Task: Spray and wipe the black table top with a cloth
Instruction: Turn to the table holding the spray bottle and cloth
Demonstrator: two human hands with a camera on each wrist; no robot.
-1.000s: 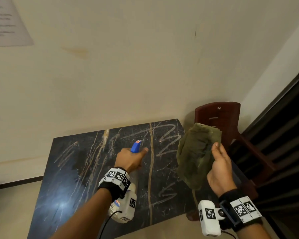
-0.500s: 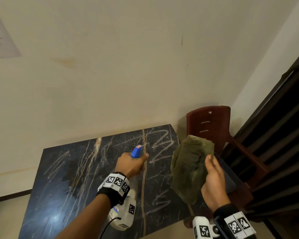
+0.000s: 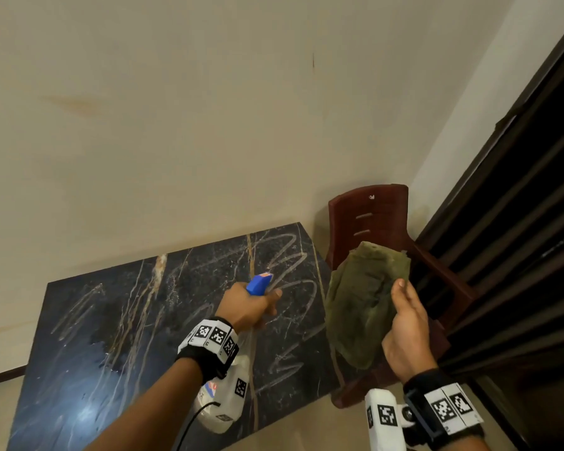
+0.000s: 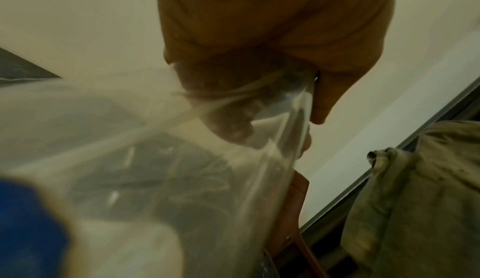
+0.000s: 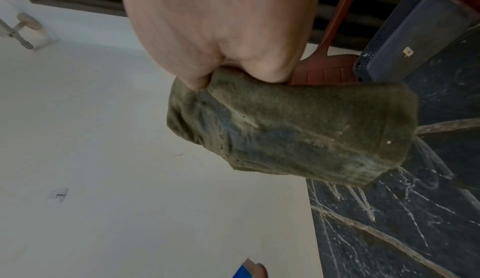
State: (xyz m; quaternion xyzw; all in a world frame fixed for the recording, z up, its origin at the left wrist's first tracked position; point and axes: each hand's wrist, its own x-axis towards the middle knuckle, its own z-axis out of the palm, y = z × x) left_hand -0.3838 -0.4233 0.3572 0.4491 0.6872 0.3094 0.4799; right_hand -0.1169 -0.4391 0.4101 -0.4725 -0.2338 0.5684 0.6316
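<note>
The black marble table top (image 3: 111, 336) carries pale scribbled marks and stands against the wall. My left hand (image 3: 248, 304) grips a clear spray bottle (image 3: 232, 392) with a blue nozzle (image 3: 258, 283), held above the table's right half and pointing at the far right corner. In the left wrist view the fingers curl round the bottle's neck (image 4: 249, 98). My right hand (image 3: 404, 327) holds a folded olive-green cloth (image 3: 358, 301) in the air over the table's right edge. The right wrist view shows the cloth (image 5: 298, 130) pinched between thumb and fingers.
A dark red plastic chair (image 3: 378, 216) stands just right of the table, with a dark perforated box (image 5: 405, 44) on its seat. A dark barred door (image 3: 518, 222) fills the right side. The cream wall (image 3: 209, 125) runs behind the table.
The view has swung slightly; both hands keep their holds. The bottle and the cloth sit a little higher and farther over the table's right side than before.
</note>
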